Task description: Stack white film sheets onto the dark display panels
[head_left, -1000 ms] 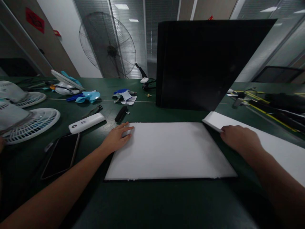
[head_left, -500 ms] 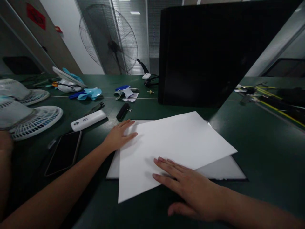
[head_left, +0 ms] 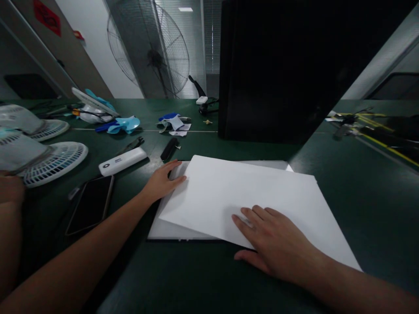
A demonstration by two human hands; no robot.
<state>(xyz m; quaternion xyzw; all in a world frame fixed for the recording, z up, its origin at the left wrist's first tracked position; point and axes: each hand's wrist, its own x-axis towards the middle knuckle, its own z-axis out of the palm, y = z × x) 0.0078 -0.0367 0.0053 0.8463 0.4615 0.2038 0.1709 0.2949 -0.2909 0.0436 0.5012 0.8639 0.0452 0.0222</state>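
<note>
A large white sheet (head_left: 225,187) lies askew over a flat white panel (head_left: 163,230) with dark edges, on the dark green table. The panel's lower left corner and a strip along its far edge show from under the sheet. My left hand (head_left: 161,182) rests at the panel's upper left corner, thumb and fingers spread, its thumb tip by the sheet's left edge. On the sheet's near middle part lies my right hand (head_left: 270,235), fingers bent a little and thumb apart, over the near edge. Neither hand is closed on anything.
A phone (head_left: 91,205), a white device (head_left: 122,161) and a small black object (head_left: 169,149) lie left of the panel. White fans (head_left: 55,163) stand further left, near another person's arm (head_left: 9,226). A big black screen (head_left: 281,74) rises behind. Cables (head_left: 350,122) lie at right.
The white sheet has turned clockwise, its right end now nearer me and its left end further back. My right hand has moved right with it; my left hand has stayed at the corner.
</note>
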